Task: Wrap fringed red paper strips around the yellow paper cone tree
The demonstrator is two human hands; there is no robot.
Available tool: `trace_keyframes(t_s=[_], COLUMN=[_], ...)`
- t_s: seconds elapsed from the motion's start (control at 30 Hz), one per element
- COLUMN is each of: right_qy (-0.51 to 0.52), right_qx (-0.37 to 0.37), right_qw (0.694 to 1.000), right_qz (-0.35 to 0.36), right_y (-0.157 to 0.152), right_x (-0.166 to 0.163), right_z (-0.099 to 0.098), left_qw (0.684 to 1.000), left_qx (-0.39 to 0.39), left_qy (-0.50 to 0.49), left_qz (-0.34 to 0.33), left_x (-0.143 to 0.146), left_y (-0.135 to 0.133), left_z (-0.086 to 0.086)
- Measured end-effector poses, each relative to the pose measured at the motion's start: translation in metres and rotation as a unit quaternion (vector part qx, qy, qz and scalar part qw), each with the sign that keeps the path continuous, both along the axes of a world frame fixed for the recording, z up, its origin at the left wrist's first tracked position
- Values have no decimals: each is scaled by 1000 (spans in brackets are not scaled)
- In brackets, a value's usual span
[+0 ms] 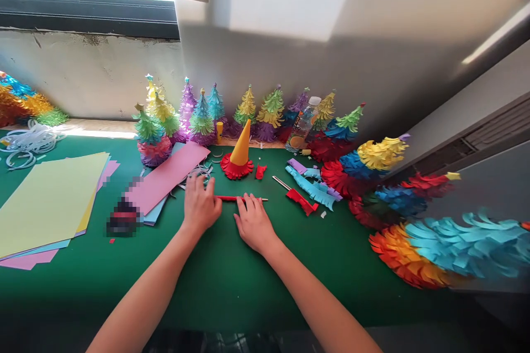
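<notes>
A thin stick with red paper wrapped round it (227,198) lies crosswise on the green table, its pale bare tip pointing right. My left hand (201,203) rests over the stick's left end, fingers stretched forward and thumb beside the red paper. Flat on the right part of the stick lies my right hand (255,223), fingers extended. Just beyond stands a yellow paper cone (241,146) with a fringed red ring (237,168) round its base. A small red paper scrap (260,171) lies beside it.
Colored sheets (53,198) and pink strips (169,176) lie left, near a blurred patch. A cutter (281,182), a red paper piece (302,202) and blue fringed strips (314,187) lie right. Fringed paper trees (271,110) and a bottle (304,124) line the wall.
</notes>
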State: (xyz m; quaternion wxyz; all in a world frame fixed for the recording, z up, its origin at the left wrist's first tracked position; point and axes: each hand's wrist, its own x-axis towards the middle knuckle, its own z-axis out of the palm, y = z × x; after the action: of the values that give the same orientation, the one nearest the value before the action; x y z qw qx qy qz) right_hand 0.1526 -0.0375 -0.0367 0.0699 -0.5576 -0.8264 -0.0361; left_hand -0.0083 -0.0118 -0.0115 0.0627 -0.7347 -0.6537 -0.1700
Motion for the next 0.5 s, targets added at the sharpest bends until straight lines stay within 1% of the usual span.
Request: trace_keyframes(t_s=[0.07,0.1,0.17,0.23,0.27,0.33,0.5], right_qy=[-7,-9,-11,-12,-12,-12,-11], right_qx=[-1,-2,-5,-8,-8,-8,-1], right_qw=[1000,1000,1000,1000,1000,1000,1000], right_qz=[-1,-2,-4,-4,-4,-5,-7], right_y=[0,1,1,2,2,3,3], right_x=[-1,-1,-1,-1,-1,-1,-1], right_z=[0,0,0,0,0,0,-1], left_qw=[992,986,975,968,966,968,972], left_qx=[25,14,-37,-82,-92,-97,-101], left_qy=[6,16,39,55,61,66,54], left_qz=[126,168,215,231,232,223,206], left_x=[-18,-26,-39,-45,-45,-41,-31], left_y=[11,15,22,26,27,27,25], left_z=[2,0,-4,-9,-11,-12,-8])
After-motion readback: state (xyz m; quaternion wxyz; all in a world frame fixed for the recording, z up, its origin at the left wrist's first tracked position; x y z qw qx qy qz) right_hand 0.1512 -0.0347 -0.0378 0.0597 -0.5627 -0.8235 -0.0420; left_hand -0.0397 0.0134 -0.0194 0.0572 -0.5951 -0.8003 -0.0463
